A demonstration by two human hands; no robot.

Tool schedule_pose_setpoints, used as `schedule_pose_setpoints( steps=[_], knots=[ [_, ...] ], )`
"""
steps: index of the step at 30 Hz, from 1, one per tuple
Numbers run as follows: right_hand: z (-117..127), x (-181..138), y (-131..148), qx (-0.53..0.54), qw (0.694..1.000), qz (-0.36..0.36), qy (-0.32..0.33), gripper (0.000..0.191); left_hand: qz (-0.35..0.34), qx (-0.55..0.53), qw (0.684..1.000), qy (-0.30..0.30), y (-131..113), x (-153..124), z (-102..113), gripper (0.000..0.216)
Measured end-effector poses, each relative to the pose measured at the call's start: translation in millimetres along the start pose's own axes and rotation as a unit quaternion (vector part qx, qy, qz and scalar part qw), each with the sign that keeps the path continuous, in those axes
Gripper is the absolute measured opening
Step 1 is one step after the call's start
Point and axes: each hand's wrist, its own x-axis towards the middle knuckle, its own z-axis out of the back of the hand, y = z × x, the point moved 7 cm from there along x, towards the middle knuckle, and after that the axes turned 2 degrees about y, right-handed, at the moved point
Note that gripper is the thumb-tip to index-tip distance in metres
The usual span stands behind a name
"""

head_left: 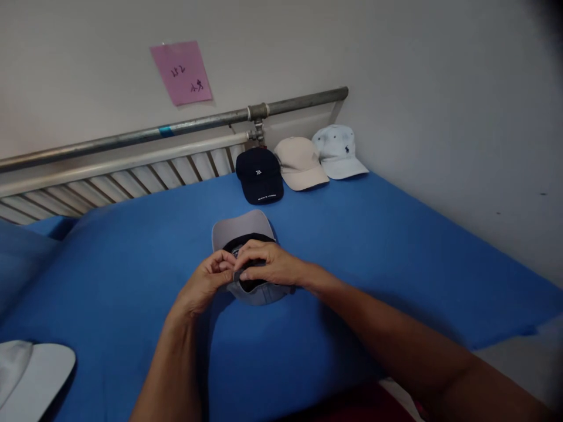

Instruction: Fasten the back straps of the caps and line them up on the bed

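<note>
A grey baseball cap lies upturned on the blue-covered table, brim pointing away from me and its dark inside showing. My left hand pinches the cap's edge at its left side, thumb and fingers pressed together. Close beside it, my right hand reaches over the opening, its thumb and fingers closed at the same part of the edge. The fingertips of both hands almost meet there. What exactly they pinch, perhaps a strap, is too small to make out.
Behind stand a navy cap, a beige cap and a pale blue cap in a row. A white cap lies at the near left. A radiator and metal pipe run along the wall, below a pink note.
</note>
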Motion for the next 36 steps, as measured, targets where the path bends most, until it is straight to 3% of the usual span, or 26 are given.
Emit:
schedule_pose_setpoints(
  steps=[3, 6, 9, 15, 23, 30, 36],
  knots=[
    [1.9, 0.8, -8.5, 0.105, 0.993, -0.040, -0.025, 0.006, 0.002, 0.008, 1.000, -0.004, 1.8, 0.3, 2.2, 0.026],
    [2.0, 0.6, -18.7, 0.228, 0.967, -0.101, -0.044, 0.012, -0.001, 0.021, 1.000, -0.005, 1.7, 0.2, 3.0, 0.023],
    [5.0, -0.2, -21.9, 0.267, 0.954, -0.122, -0.065, 0.014, 0.000, 0.051, 0.999, 0.003, -1.0, -1.7, 2.0, 0.021],
    [10.5, -1.4, -23.0, 0.265, 0.954, -0.119, -0.072, 0.009, 0.020, 0.157, 0.987, 0.007, -4.6, -7.5, 4.9, 0.013],
    [2.7, -1.9, -18.4, 0.230, 0.963, -0.132, -0.043, 0.008, 0.043, 0.088, 0.995, 0.013, -0.6, -6.1, 2.3, 0.011],
    [3.4, -1.7, -20.4, 0.206, 0.969, -0.120, -0.063, 0.008, 0.041, 0.082, 0.995, -0.029, -2.3, -4.7, 2.6, 0.008],
    [4.7, -2.3, -12.8, 0.109, 0.986, -0.103, -0.075, 0.007, 0.046, 0.081, 0.995, -0.030, -1.5, -4.5, 3.8, 0.013]
  ],
)
